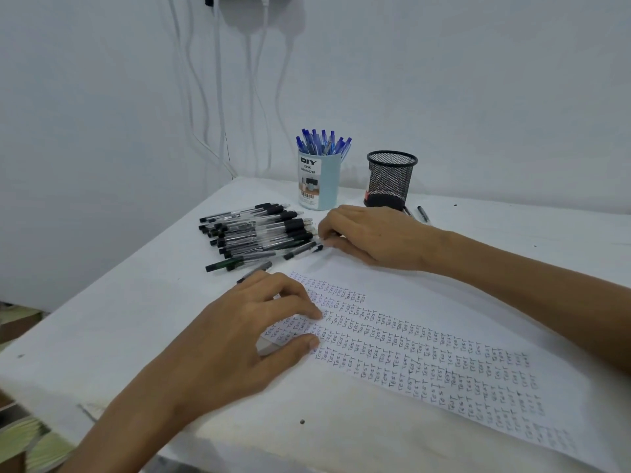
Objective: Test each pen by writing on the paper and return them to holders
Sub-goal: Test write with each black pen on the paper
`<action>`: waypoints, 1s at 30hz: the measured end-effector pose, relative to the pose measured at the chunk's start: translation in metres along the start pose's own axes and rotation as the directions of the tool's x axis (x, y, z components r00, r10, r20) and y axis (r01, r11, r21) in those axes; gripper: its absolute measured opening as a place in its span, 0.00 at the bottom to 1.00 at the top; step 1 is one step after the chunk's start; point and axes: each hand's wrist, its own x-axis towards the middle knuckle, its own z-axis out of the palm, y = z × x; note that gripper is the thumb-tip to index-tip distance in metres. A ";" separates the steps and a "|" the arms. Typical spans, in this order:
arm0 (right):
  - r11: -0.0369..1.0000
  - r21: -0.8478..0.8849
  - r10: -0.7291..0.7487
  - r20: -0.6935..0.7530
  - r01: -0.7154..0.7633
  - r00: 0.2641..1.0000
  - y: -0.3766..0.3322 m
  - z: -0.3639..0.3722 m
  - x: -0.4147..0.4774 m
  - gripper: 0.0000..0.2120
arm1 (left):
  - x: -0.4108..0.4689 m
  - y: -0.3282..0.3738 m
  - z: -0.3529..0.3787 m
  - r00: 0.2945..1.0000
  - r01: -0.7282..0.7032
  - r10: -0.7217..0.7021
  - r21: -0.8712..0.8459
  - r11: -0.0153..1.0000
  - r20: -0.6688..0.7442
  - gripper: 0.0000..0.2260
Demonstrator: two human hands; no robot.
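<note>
A long white paper [444,339] filled with rows of the handwritten word "TEST" lies across the table. My left hand [246,339] rests on its left end, fingertips and thumb pressing it flat. A pile of black pens [259,233] lies behind the paper at the left. My right hand [368,233] reaches to the right side of the pile, its curled fingertips pinching the end of one black pen [304,250]. A light blue holder [319,180] full of blue pens stands behind. To its right stands a black mesh holder [391,179]; no pens show above its rim.
The white table [143,322] ends close at the left and front. One loose black pen [422,213] lies right of the mesh holder. White cables [218,97] hang down the wall behind. Green ribbed objects [37,445] sit below the table's front left corner.
</note>
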 end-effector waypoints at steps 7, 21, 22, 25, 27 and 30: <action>0.962 0.140 0.246 -0.076 -0.234 0.966 0.000 -0.001 -0.017 0.18 | 0.000 0.000 0.000 1.000 -0.005 0.005 -0.004 1.000 -0.007 0.14; 0.663 0.676 0.543 -0.138 -0.322 0.828 -0.009 -0.006 -0.021 0.26 | 0.000 0.000 0.000 1.000 -0.013 0.013 -0.004 1.000 -0.019 0.15; 0.718 0.624 0.530 -0.202 -0.309 0.824 -0.009 -0.005 -0.023 0.22 | 0.000 0.000 0.001 1.000 -0.015 0.015 -0.001 1.000 -0.021 0.15; 0.754 0.531 0.596 -0.306 -0.386 0.742 -0.011 -0.003 -0.030 0.22 | 0.000 -0.001 0.001 0.999 -0.017 0.017 0.004 1.000 -0.031 0.14; 0.610 0.643 0.726 -0.218 -0.464 0.652 -0.014 -0.003 -0.032 0.26 | 0.000 0.000 0.001 0.999 -0.018 0.018 -0.002 1.000 -0.029 0.14; 0.294 0.846 0.803 0.035 -0.445 0.595 -0.019 -0.009 -0.033 0.24 | 0.000 -0.001 0.001 0.999 -0.019 0.019 0.000 1.000 -0.028 0.15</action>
